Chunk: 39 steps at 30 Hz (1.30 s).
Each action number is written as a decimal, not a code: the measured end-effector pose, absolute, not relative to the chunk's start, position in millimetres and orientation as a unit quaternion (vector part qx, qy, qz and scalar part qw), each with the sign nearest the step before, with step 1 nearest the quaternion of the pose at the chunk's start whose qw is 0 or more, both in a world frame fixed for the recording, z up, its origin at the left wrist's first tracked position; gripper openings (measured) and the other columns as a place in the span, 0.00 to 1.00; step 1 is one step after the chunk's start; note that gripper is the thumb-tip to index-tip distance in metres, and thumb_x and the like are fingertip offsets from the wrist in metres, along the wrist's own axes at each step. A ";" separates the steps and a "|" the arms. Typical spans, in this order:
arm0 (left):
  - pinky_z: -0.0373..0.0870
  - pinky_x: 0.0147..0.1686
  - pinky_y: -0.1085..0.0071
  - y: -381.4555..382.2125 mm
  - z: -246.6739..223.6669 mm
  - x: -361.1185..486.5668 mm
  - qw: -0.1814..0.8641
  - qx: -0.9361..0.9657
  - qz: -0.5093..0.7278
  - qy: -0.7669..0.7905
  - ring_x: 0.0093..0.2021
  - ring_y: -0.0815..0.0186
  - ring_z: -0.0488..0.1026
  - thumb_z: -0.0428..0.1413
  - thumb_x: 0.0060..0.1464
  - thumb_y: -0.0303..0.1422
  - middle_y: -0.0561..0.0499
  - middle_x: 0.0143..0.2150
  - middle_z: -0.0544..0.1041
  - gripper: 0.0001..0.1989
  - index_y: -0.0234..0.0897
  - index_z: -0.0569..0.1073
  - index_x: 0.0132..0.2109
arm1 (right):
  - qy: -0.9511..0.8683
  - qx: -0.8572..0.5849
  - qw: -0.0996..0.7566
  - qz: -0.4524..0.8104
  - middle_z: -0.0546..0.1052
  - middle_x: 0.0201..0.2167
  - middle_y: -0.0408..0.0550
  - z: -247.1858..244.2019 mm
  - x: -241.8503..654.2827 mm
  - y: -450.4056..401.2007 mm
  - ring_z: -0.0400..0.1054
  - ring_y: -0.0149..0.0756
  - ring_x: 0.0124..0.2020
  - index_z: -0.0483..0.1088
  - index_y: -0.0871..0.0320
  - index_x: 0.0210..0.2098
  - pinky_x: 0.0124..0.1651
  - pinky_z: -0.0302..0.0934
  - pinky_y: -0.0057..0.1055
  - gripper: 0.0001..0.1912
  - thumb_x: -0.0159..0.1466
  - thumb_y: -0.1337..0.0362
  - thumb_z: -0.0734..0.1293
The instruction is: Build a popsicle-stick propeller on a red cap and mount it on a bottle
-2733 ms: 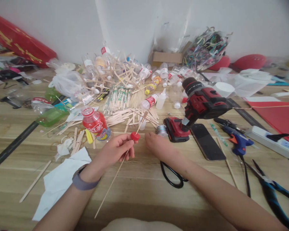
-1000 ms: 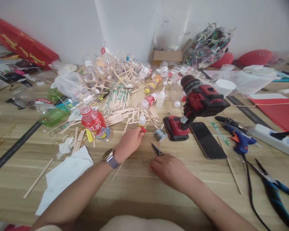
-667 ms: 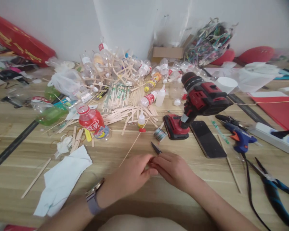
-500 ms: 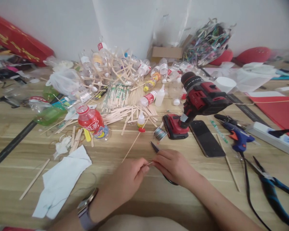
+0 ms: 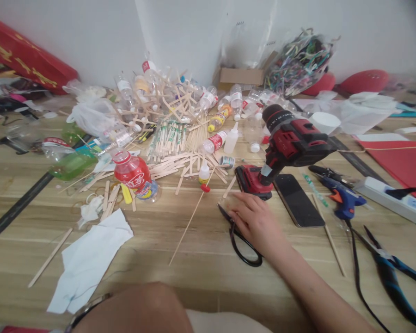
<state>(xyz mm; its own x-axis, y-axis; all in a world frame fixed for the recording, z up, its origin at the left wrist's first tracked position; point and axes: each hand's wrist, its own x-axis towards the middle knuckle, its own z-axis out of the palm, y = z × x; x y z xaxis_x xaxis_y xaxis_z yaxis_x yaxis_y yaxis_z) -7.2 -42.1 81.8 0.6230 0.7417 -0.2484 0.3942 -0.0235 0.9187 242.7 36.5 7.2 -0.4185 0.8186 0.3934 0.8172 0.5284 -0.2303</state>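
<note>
My right hand (image 5: 254,219) is over the black-handled scissors (image 5: 244,249), its fingers near the blades and blurred; what they hold, if anything, cannot be made out. My left hand (image 5: 145,305) is low at the bottom edge, smeared by motion, with its fingers hidden. A thin stick (image 5: 187,226) with a red piece (image 5: 205,188) on it lies between them. Beyond the stick stands a small glue bottle (image 5: 204,173). The wire spool (image 5: 227,161) lies by the wooden craft sticks (image 5: 169,166).
A red cordless drill (image 5: 294,138) stands right of centre beside a black phone (image 5: 298,200). Further right are a blue glue gun (image 5: 345,199) and pliers (image 5: 388,273). A red-labelled bottle (image 5: 135,175) and white tissue (image 5: 90,263) lie left.
My left hand has dropped back toward the bottom edge. My right hand has moved slightly up, uncovering the scissors' handles. The spool now sits farther back, and the thin stick shows fully.
</note>
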 end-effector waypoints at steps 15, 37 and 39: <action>0.76 0.44 0.61 -24.4 68.0 5.1 0.012 0.903 0.225 0.366 0.48 0.59 0.75 0.44 0.61 0.21 0.40 0.51 0.76 0.13 0.37 0.71 0.40 | -0.855 -0.400 0.098 0.316 0.72 0.58 0.58 57.4 271.1 13.2 0.66 0.51 0.58 0.68 0.55 0.58 0.57 0.62 0.42 0.28 0.57 0.65 0.72; 0.70 0.57 0.64 -21.9 43.8 18.9 0.177 0.878 0.178 0.407 0.63 0.59 0.65 0.50 0.61 0.26 0.39 0.66 0.64 0.30 0.37 0.53 0.67 | -0.362 -0.327 0.299 0.820 0.75 0.29 0.44 23.6 190.1 -9.9 0.67 0.32 0.33 0.75 0.59 0.34 0.43 0.58 0.30 0.16 0.55 0.53 0.75; 0.70 0.57 0.63 -21.8 43.8 22.1 0.182 0.887 0.176 0.386 0.63 0.59 0.65 0.51 0.60 0.25 0.41 0.67 0.63 0.30 0.40 0.53 0.67 | -0.347 -0.316 0.289 0.835 0.75 0.28 0.44 19.9 189.8 -10.4 0.68 0.32 0.32 0.75 0.60 0.33 0.43 0.58 0.30 0.17 0.54 0.53 0.76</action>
<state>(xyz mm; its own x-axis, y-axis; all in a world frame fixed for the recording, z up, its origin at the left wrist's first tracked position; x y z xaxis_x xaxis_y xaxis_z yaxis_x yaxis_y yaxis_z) 22.1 -21.8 43.8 0.6404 0.7486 0.1716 0.6208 -0.6361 0.4582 189.8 -10.4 19.9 -0.6336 0.7012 -0.3270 -0.2627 -0.5925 -0.7615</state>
